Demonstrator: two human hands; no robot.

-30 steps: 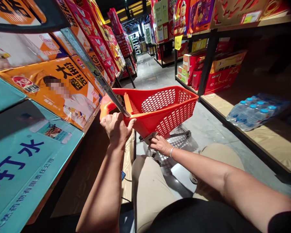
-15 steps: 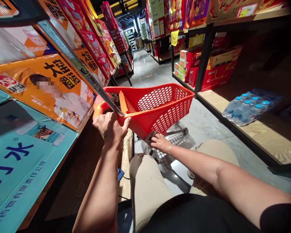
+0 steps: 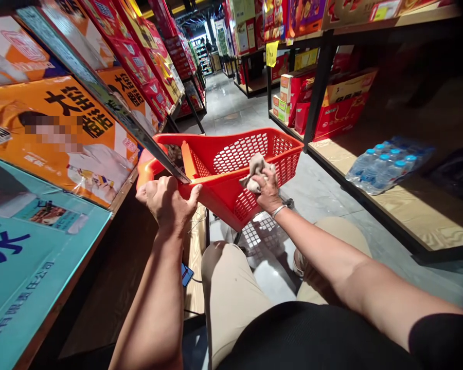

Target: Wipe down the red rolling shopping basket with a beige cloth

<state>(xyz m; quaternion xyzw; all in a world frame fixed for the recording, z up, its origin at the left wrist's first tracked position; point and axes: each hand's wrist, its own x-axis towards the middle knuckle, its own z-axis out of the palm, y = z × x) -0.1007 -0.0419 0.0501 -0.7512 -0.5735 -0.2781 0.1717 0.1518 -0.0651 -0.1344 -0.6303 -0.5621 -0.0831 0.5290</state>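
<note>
At the far left of the frame, a teal carton (image 3: 19,277) sits at lower left beneath an orange carton (image 3: 57,139). A metal bar (image 3: 100,92) slants from the upper left down to the near rim of a red basket (image 3: 212,200), which stands at the centre of the frame. The left hand (image 3: 172,205) is closed around the basket's left end, by its orange handle (image 3: 146,167), thumb pointing up. Below that hand, a phone (image 3: 187,275) lies on a pale wooden board (image 3: 195,295). Right of centre, the right hand (image 3: 269,192) holds a crumpled grey-beige cloth (image 3: 257,172) in bent fingers, at the basket's near rim; a bracelet (image 3: 279,210) circles its wrist. Farther right, a red gift bag (image 3: 339,115) and a wrapped pack of blue-capped bottles (image 3: 381,167) rest on a low wooden shelf (image 3: 424,218).
</note>
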